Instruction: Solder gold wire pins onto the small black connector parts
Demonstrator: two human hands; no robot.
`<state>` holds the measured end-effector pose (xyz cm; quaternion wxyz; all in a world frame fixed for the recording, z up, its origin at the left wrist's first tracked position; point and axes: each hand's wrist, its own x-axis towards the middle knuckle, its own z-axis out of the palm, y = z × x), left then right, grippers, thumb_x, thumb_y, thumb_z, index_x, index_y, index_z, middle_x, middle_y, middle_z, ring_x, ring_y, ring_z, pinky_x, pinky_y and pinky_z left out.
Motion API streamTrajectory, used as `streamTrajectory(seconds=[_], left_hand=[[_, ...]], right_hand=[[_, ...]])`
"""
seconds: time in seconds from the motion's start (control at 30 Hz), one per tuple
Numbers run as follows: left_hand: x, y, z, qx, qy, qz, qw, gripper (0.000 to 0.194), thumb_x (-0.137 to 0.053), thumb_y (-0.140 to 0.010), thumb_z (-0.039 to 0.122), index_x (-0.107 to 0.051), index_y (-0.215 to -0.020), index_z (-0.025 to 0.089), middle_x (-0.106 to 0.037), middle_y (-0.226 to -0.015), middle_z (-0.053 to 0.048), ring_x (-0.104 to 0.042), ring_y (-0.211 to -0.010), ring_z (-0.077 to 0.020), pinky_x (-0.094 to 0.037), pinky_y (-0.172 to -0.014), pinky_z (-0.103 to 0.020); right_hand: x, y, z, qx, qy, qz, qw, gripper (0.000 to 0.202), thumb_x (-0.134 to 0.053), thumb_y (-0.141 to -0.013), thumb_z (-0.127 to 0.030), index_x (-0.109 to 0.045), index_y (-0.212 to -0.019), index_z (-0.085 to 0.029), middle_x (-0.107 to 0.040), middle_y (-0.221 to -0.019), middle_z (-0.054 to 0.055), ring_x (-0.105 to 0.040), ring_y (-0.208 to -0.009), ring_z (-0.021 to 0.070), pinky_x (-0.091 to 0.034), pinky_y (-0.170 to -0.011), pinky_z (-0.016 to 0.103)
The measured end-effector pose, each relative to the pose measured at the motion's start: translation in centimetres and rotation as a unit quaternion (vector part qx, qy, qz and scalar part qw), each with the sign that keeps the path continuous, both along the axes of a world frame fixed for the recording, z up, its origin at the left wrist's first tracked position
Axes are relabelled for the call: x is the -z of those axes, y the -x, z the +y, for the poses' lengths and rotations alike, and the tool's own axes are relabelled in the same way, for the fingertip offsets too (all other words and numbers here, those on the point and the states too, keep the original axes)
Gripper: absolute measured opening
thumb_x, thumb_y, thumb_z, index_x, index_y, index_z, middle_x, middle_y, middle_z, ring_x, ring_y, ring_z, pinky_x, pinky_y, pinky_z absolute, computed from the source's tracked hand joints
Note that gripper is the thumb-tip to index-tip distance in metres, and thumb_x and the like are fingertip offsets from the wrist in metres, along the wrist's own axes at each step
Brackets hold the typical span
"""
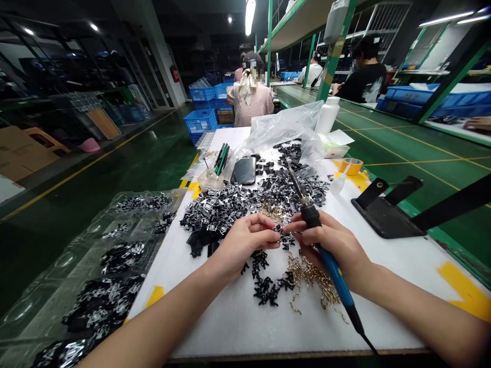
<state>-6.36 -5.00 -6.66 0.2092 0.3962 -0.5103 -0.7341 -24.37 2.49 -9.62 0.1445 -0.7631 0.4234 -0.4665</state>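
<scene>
In my right hand point(333, 243) lies a soldering iron point(333, 271) with a blue handle, its metal tip pointing up and away over the parts. The right fingertips reach toward a small black part point(279, 229). My left hand point(251, 237) pinches this part between thumb and fingers; its exact shape is mostly hidden. Beyond both hands spreads a big heap of black and silver clip-like pieces point(226, 209). Below them are loose black pieces point(265, 290) and a pile of small brass-coloured bent pieces point(316, 281). More brass pieces point(271, 210) lie just behind the fingers.
Left of the white table point(230, 327) stands a clear tray point(88, 245) of sorted parts. A phone point(244, 170), a cup with green pens point(221, 161), a white bottle point(328, 115), yellow tape point(351, 166) and a black metal bracket point(387, 209) surround the heap. Several co-workers sit farther off.
</scene>
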Motion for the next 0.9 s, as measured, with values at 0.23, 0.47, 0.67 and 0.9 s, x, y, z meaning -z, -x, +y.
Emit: streamTrajectory(seconds=[0.23, 0.47, 0.67, 0.9], left_hand=[[-0.2, 0.1, 0.1, 0.007, 0.01, -0.001, 1.0, 0.027, -0.067, -0.063, 0.025, -0.049, -0.079, 0.013, -0.056, -0.076, 0.003, -0.058, -0.065, -0.001, -0.052, -0.071, -0.017], [-1.1, 0.4, 0.7, 0.008, 0.083, -0.056, 0.995, 0.026, -0.064, -0.064, 0.024, -0.044, -0.074, 0.012, -0.062, -0.093, -0.003, -0.06, -0.07, -0.004, -0.052, -0.073, -0.023], [-0.7, 0.2, 1.2, 0.014, 0.166, -0.067, 0.984, 0.023, -0.061, -0.067, 0.026, -0.042, -0.071, 0.012, -0.062, -0.096, -0.002, -0.058, -0.077, -0.0047, -0.049, -0.07, -0.02], [-0.6, 0.2, 1.6, 0.015, 0.187, -0.078, 0.979, 0.023, -0.059, -0.069, 0.027, -0.041, -0.07, 0.012, -0.062, -0.098, 0.0, -0.059, -0.078, -0.0051, -0.047, -0.07, -0.02]], right_hand=[[-1.3, -0.3, -0.2, 0.049, 0.042, 0.028, 0.998, 0.023, -0.051, -0.079, 0.001, -0.041, -0.084, -0.019, -0.057, -0.101, 0.005, -0.057, -0.094, 0.0157, -0.046, -0.077, 0.031], [-1.5, -0.8, -0.3, 0.068, -0.085, -0.059, 0.992, 0.019, -0.055, -0.085, -0.018, -0.036, -0.081, -0.019, -0.06, -0.095, 0.002, -0.06, -0.084, 0.0118, -0.047, -0.07, 0.024], [-1.7, -1.0, -0.1, 0.043, -0.15, -0.095, 0.983, 0.023, -0.058, -0.084, -0.021, -0.035, -0.08, -0.019, -0.059, -0.094, 0.002, -0.059, -0.086, 0.0127, -0.047, -0.07, 0.024], [-1.7, -1.2, -0.2, 0.038, -0.166, -0.115, 0.979, 0.023, -0.057, -0.083, -0.017, -0.034, -0.08, -0.02, -0.057, -0.092, 0.001, -0.057, -0.082, 0.0118, -0.047, -0.069, 0.024]])
